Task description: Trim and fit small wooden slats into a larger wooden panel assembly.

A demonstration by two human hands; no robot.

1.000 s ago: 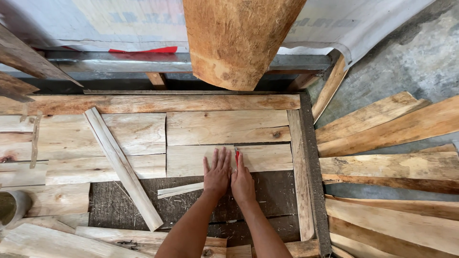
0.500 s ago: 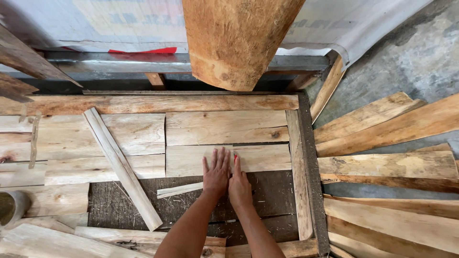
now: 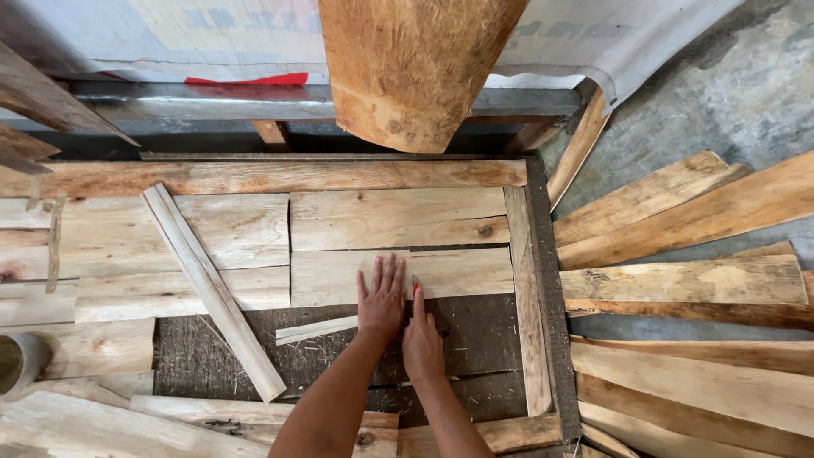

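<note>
My left hand (image 3: 381, 298) lies flat, fingers spread, on the near edge of a short pale plank (image 3: 458, 273) set inside a wooden frame (image 3: 519, 297). My right hand (image 3: 421, 337) sits just right of it over the dark board (image 3: 475, 331) below. It pinches a small red-tipped marking stick (image 3: 415, 289) whose tip touches the plank's edge. A second short plank (image 3: 398, 219) lies just beyond the first. Both forearms come in from the bottom of the view.
A long thin batten (image 3: 212, 288) lies slanted across the planks on the left, and a small wood sliver (image 3: 315, 329) lies beside my left wrist. A thick log end (image 3: 407, 68) hangs over the far side. Loose boards (image 3: 678, 280) are piled on the concrete at right. A roll (image 3: 17, 360) sits at far left.
My right hand has slid slightly back toward me along the plank's edge with the red-tipped stick. The left hand stays pressed flat on the plank.
</note>
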